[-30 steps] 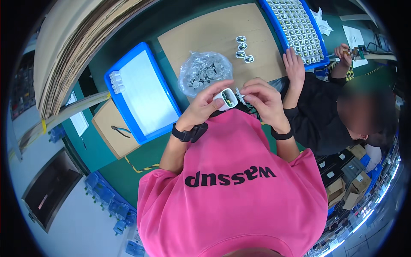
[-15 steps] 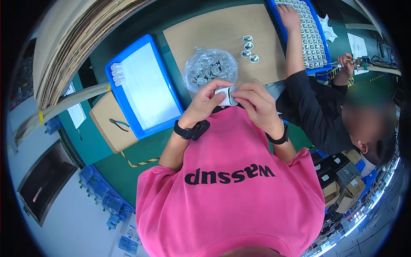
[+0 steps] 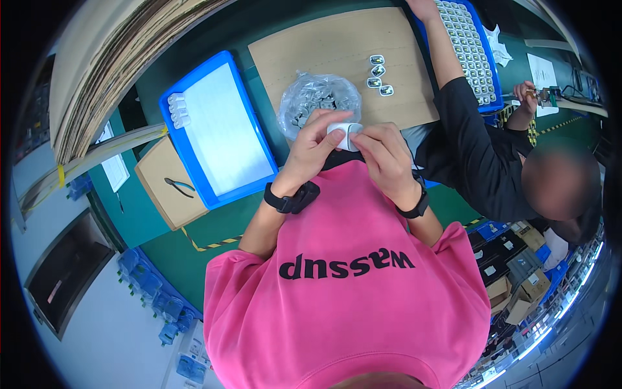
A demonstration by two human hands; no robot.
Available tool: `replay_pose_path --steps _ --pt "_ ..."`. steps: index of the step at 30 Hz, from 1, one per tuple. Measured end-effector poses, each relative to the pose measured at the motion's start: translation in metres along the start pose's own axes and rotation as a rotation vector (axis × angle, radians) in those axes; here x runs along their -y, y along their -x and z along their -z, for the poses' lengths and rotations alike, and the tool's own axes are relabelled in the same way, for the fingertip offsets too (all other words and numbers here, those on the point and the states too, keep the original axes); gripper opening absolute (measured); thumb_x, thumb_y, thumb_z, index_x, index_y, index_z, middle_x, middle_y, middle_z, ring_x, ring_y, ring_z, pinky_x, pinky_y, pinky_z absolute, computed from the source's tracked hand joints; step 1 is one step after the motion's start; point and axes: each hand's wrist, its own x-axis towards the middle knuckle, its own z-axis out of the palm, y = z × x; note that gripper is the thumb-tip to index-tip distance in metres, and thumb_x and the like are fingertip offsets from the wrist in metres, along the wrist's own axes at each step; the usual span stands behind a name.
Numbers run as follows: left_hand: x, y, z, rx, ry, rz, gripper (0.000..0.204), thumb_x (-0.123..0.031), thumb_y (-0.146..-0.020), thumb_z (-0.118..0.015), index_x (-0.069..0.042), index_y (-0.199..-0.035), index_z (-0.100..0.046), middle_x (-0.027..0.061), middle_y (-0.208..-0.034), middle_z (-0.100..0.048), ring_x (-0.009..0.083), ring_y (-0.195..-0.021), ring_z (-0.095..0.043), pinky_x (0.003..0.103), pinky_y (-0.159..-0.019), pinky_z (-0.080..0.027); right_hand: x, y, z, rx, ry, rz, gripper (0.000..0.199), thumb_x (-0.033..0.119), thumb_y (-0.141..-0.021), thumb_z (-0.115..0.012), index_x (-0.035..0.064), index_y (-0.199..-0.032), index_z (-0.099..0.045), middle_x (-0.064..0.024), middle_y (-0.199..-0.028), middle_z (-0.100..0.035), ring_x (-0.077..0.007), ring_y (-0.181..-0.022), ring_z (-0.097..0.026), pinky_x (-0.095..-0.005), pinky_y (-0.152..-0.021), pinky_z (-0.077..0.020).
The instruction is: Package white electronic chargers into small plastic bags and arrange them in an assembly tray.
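In front of my chest, my left hand (image 3: 316, 146) grips a small white plastic housing (image 3: 335, 128) between thumb and fingers. My right hand (image 3: 390, 159) pinches a small pale grey cap (image 3: 354, 135) at the housing's right end. Only a thin dark line shows between the two parts; whether they are joined I cannot tell. Just beyond my hands lies an open clear plastic bag (image 3: 285, 107) of small grey parts (image 3: 322, 100), partly hidden by my left fingers.
Several white units with dark faces (image 3: 374, 83) lie on a cardboard sheet (image 3: 285, 55). At left, a blue tray (image 3: 249, 123) holds a few white pieces (image 3: 177, 110); pliers (image 3: 179, 187) lie on cardboard beside it. A co-worker's arm (image 3: 447, 55) reaches to a filled blue tray (image 3: 495, 87).
The grey cap has turned and now sits closer against the white housing, narrowing the dark gap. My right hand has shifted slightly left. The co-worker's hand has moved farther away, toward the top edge.
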Motion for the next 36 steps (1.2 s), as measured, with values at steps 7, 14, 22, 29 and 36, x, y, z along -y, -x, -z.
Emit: replay_pose_path --steps 7,14,22,29,36 --pt "0.000 0.001 -0.011 -0.136 0.149 0.127 0.033 -0.021 -0.096 -0.058 -0.004 -0.123 -0.052 0.0088 -0.124 -0.052 0.0124 -0.094 -0.056 0.026 -0.080 -0.048 -0.003 0.005 -0.011 -0.091 0.040 -0.051 0.030 -0.008 -0.068 -0.070 0.0011 -0.096 -0.064 -0.0100 -0.089 -0.059 -0.0295 -0.078 -0.058 -0.0373 -0.066 -0.0484" --pt "0.005 0.005 -0.022 -0.141 0.354 0.015 0.038 -0.001 -0.091 -0.060 -0.001 -0.127 -0.048 0.0094 -0.131 -0.041 0.0203 -0.119 -0.051 0.032 -0.100 -0.043 0.000 0.009 -0.025 -0.195 0.041 -0.143 0.036 -0.008 -0.070 -0.070 0.0004 -0.103 -0.060 -0.0125 -0.092 -0.060 -0.0291 -0.076 -0.058 -0.0368 -0.066 -0.0486" --pt "-0.013 0.008 -0.007 -0.083 0.230 -0.040 0.039 0.001 -0.091 -0.055 0.002 -0.130 -0.050 0.0096 -0.132 -0.038 0.0201 -0.119 -0.050 0.031 -0.099 -0.044 -0.006 0.020 -0.017 -0.212 -0.413 -0.348 0.041 0.000 -0.077 -0.069 0.0003 -0.116 -0.057 -0.0144 -0.120 -0.051 -0.0213 -0.086 -0.059 -0.0302 -0.075 -0.0491" --pt "-0.016 0.009 -0.007 0.000 0.178 -0.120 0.039 0.004 -0.089 -0.054 0.003 -0.128 -0.052 0.0116 -0.134 -0.038 0.0212 -0.120 -0.050 0.031 -0.100 -0.044 -0.008 0.007 -0.015 -0.135 -0.662 -0.377 0.039 0.023 -0.088 -0.066 0.0028 -0.120 -0.059 -0.0154 -0.131 -0.048 -0.0272 -0.114 -0.053 -0.0335 -0.091 -0.0463" --pt "-0.018 0.013 -0.012 -0.052 0.109 -0.131 0.041 0.002 -0.090 -0.055 0.002 -0.131 -0.051 0.0124 -0.137 -0.038 0.0208 -0.121 -0.049 0.030 -0.098 -0.045 -0.006 0.013 -0.017 -0.097 -0.744 -0.374 0.030 0.019 -0.090 -0.064 0.0018 -0.115 -0.061 -0.0165 -0.134 -0.048 -0.0282 -0.120 -0.050 -0.0361 -0.097 -0.0433"
